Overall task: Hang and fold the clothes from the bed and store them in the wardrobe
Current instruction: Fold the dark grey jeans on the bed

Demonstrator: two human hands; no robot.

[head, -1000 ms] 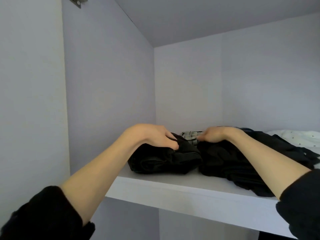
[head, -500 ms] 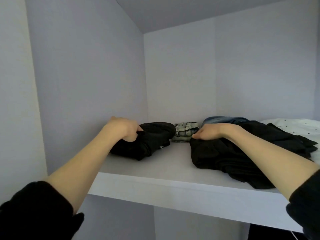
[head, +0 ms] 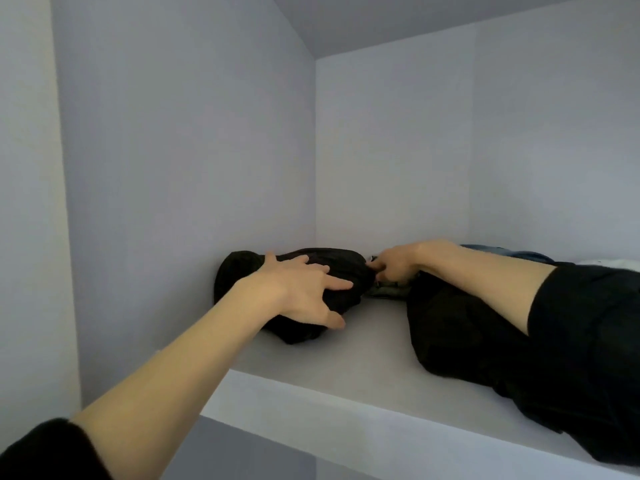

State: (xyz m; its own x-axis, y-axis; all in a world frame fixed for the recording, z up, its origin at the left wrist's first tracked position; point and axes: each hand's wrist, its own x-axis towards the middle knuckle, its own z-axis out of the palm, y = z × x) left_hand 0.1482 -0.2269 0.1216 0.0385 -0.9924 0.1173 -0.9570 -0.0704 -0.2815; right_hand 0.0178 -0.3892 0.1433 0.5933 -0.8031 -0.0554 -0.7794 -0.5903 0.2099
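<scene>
Up on the wardrobe shelf (head: 346,386), far left corner: a folded black bundle (head: 332,268) sits against the left wall, near the back.

Left hand (head: 304,289) lies on top of the bundle, fingers spread wide and fairly straight, thumb at the near side low on the cloth. It presses and steadies; nothing is pinched.

Right hand (head: 398,265) reaches to the bundle's right end, fingers curled. It appears to pinch something there, but whether black cloth or the small grey-green folded piece (head: 384,292) just behind, I cannot tell.

Handling, as a judgement: soft, light cloth with no stiffness. It will slump and unfold if lifted by one edge. Best taken with a flat palm on top and the thumb under the near fold, or slid along the shelf with both hands at its ends. The shelf surface looks smooth, so it should push easily.

Right half of the shelf: a larger dark garment pile (head: 485,341) reaching the front edge; the right forearm rests across it.

Hard to make out:
- Blue fabric (head: 512,252) and a pale item (head: 613,265) at the back right, mostly hidden behind the arm and pile.
- Pile cut off at the right frame edge.
- Right fingertips hidden in dark cloth.
- No bed and no hanging rail in view.
</scene>
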